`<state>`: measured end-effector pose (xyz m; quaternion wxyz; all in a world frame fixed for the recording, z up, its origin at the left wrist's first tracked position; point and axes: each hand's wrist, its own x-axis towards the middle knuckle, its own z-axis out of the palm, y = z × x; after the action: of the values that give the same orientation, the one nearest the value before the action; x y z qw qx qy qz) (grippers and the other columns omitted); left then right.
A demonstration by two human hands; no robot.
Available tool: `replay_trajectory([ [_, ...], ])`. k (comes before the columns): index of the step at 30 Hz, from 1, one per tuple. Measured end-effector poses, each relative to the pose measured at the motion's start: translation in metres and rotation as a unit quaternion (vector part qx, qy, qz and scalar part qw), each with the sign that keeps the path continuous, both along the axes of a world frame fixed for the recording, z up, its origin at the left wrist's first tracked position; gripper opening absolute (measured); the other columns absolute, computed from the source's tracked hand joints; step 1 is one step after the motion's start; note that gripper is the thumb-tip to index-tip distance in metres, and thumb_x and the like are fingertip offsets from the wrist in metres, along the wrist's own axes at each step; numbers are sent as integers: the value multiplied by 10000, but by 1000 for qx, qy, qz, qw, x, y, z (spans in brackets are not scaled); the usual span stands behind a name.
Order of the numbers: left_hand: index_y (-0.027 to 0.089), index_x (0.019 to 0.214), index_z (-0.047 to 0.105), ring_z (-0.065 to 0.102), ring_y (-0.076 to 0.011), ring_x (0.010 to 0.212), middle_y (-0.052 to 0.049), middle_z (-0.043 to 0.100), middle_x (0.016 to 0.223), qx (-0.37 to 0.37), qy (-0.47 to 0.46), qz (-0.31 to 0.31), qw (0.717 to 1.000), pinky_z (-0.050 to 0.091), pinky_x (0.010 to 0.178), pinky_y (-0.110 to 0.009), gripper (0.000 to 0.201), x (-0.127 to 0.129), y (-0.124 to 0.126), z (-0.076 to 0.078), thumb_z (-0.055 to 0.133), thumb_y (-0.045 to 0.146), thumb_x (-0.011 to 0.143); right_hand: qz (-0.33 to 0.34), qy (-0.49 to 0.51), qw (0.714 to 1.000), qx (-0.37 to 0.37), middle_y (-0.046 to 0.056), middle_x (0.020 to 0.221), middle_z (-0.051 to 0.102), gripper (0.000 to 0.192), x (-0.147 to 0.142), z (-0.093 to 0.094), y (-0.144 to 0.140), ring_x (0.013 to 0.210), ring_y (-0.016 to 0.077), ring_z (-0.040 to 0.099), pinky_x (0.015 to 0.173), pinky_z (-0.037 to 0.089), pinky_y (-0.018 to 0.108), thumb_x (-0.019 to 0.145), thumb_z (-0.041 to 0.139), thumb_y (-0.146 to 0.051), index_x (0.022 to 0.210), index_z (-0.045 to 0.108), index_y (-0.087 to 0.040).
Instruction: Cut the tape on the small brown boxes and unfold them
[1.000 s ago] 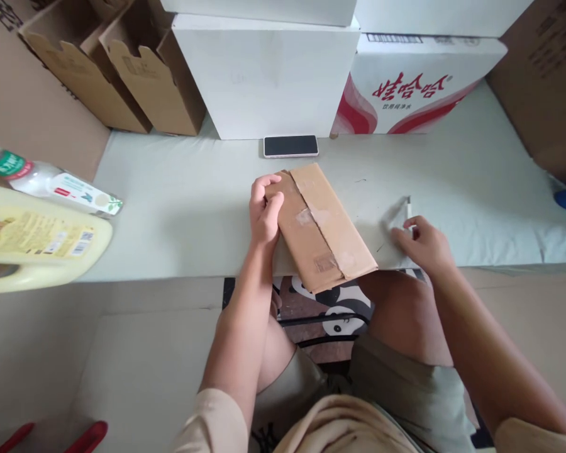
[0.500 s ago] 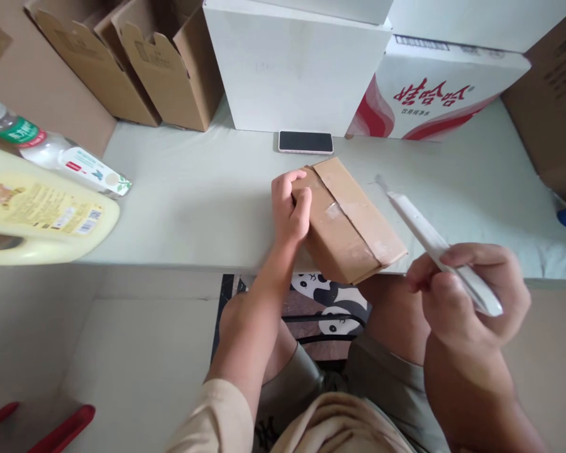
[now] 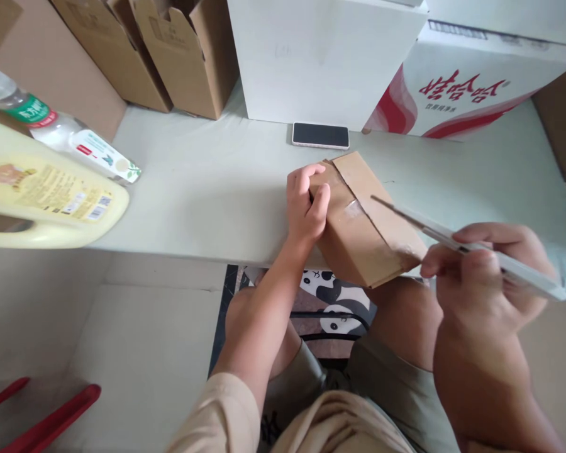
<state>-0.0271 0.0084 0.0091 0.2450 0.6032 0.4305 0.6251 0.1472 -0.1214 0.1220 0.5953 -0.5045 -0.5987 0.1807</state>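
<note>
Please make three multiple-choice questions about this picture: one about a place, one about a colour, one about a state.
1. Where does the phone lie?
A. on the table, behind the cardboard parcel
B. on the person's lap
C. on top of the white box

2. What colour is the big jug at the left?
A. blue
B. pale yellow
C. black

3. What is the right hand doing?
A. lying flat and empty
B. gripping a white cutter
C. holding the phone

Answers: 1 A, it lies flat on the table past the parcel. 2 B, its body is pale yellow. 3 B, the fingers close round the cutter's handle, while the left hand rests on the parcel.
</note>
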Motion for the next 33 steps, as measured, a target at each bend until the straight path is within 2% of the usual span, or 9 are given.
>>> replay_trajectory([
  [3,294,1235,547,594,-245,1228,-81,643,1229,0,-11,-9,1000,491,1048,-403,338,0,0,1,400,540,1056,-1,4,999,-44,-36,603,617,174,10,-9,-10,467,134,604,432,436,264,968,699,-423,974,740,-254],
  [5,298,1244,538,584,-253,1238,-80,643,1238,7,-11,-19,1000,483,1056,-414,336,0,1,1,406,540,1052,-7,-42,998,-55,-7,659,690,194,14,-12,-14,517,149,636,482,483,286,980,673,-419,1030,772,-261],
  [9,303,1244,541,580,-266,1232,-82,641,1234,7,-16,-22,1000,473,1061,-436,363,0,2,-1,406,575,1044,-63,-119,989,-58,34,825,788,221,13,-11,-15,647,187,718,564,546,323,986,653,-421,1080,809,-295],
  [13,304,1238,547,586,-265,1226,-85,641,1237,-2,-24,-25,999,477,1054,-438,398,1,2,0,422,621,1031,-44,-176,983,-41,62,966,822,238,5,0,-3,771,221,778,694,624,370,972,685,-379,1150,803,-275],
  [17,303,1234,549,589,-262,1233,-78,651,1240,0,-31,-29,999,466,1091,-442,402,-1,-1,3,440,630,1027,-8,-218,975,-51,79,1048,823,253,-7,4,19,847,225,794,763,651,359,967,683,-326,1186,789,-257],
  [22,289,1254,552,601,-257,1257,-82,657,1252,-4,1,-33,999,483,1100,-434,441,-3,-2,2,416,646,1032,-13,-266,963,-37,63,962,805,237,-16,-7,32,778,184,753,687,595,302,971,643,-252,1155,793,-243],
  [28,298,1237,537,611,-249,1256,-75,655,1235,-7,21,-27,999,504,1092,-434,295,0,0,3,422,501,1057,-31,-292,956,-26,33,814,730,224,-18,-10,27,657,150,644,613,521,293,978,597,-231,1112,776,-253],
  [33,298,1224,536,600,-256,1245,-75,650,1221,-7,10,-30,999,498,1090,-437,247,0,-2,6,440,436,1043,-25,-275,961,6,-2,715,651,180,-12,-10,22,572,117,534,531,430,273,944,627,-191,1061,760,-223],
])
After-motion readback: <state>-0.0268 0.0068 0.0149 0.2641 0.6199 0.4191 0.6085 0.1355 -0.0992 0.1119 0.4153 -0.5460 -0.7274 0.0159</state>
